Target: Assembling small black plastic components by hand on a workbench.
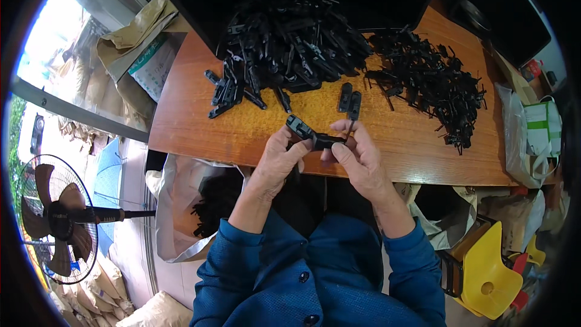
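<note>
Fine fingerwork, close in

In the head view, my left hand [281, 158] is closed in a pinch, thumb and fingers around the wider end of a black part [301, 128]. My right hand [363, 158] is partly curled, its thumb and fingertips closed on the narrower end. So the part sits between my two hands, tilted down toward my right, in front of me by the near edge of the wooden table [181, 124]. A recessed face shows at its left end; what my right fingertips press on is too small to make out.

I judge the step in hand to be handling this one piece at its narrow end, my left hand steadying it while my right does the finer work. As I see it, the next move calls for a firm left pinch, a light right thumb, and the two ends kept in line so nothing slips.

Beyond my hands lies a large heap of black pieces [290, 42], with a lower heap of thin black pieces [430, 79] to its right. Two flat black pieces [355, 106] lie side by side just past my right fingers.
</note>
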Tool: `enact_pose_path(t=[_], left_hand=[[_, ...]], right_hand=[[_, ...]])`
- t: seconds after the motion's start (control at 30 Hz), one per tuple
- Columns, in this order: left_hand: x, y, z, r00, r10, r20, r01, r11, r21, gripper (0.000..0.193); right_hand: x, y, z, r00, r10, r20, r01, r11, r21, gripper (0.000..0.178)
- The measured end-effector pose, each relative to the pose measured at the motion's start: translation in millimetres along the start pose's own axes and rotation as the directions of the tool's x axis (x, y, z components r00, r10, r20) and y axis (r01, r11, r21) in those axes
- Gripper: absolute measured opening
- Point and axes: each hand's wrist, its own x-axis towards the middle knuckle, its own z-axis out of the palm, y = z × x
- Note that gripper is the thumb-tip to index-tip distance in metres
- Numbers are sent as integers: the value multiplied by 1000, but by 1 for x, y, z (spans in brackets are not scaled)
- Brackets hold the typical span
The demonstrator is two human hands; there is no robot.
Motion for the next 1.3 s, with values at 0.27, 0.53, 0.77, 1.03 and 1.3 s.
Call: enact_pose_path(t=[0.27,0.53,0.77,1.03,1.3], left_hand=[[-20,9,-31,974,-153,165,158,987,-14,18],[-14,-7,-16,987,-57,149,47,997,64,21],[-5,-32,24,986,104,-133,-92,991,96,25],[9,-36,38,949,279,-149,-203,898,390,18],[17,-26,29,976,73,-205,-48,991,127,16]], right_hand=[[-3,-17,-1,927,208,313,-20,859,-511,33],[-7,13,4,986,117,115,-68,929,-363,26],[-3,40,-4,993,-27,-111,-4,962,-272,28],[4,45,-44,996,3,-90,-33,942,-335,40],[21,36,-37,995,-5,-98,-31,934,-357,34]])
